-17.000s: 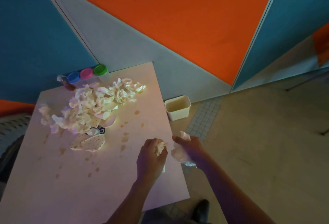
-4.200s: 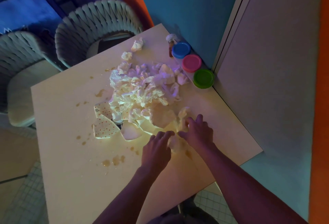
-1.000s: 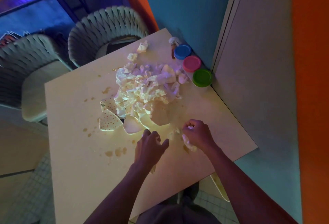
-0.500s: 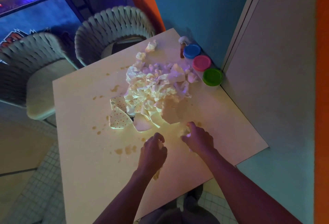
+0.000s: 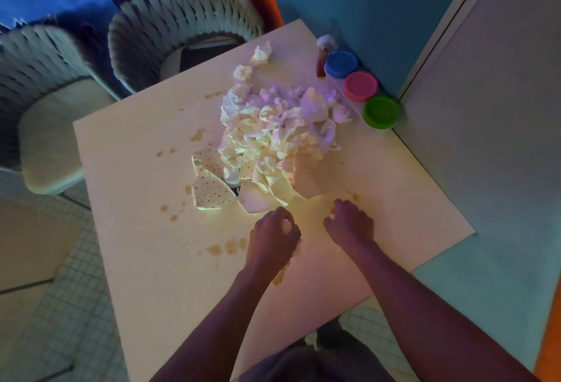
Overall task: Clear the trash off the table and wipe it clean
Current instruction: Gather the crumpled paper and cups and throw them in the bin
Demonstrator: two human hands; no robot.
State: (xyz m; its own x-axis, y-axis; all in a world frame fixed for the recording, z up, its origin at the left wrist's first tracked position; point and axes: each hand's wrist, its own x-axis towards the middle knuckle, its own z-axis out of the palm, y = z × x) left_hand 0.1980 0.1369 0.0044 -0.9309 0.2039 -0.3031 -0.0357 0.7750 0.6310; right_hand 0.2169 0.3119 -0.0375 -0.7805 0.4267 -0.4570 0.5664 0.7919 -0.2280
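Both hands near the table [image 5: 127, 230] front edge: left hand [image 5: 273, 237] and right hand [image 5: 349, 224] each curled round a tissue wad. One crumpled tissue pile [image 5: 273, 132] mid-table, 2 loose wads [image 5: 261, 54] toward far edge, 3 lidded tubs [image 5: 359, 85] along right edge, 2 chairs [image 5: 182, 11]. No readable labels

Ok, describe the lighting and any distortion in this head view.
Head view: dim room, a warm pool of light on the tissue pile and the table; violet tint on the pile's far side; both forearms dark; wide-angle lens bends the woven chairs.
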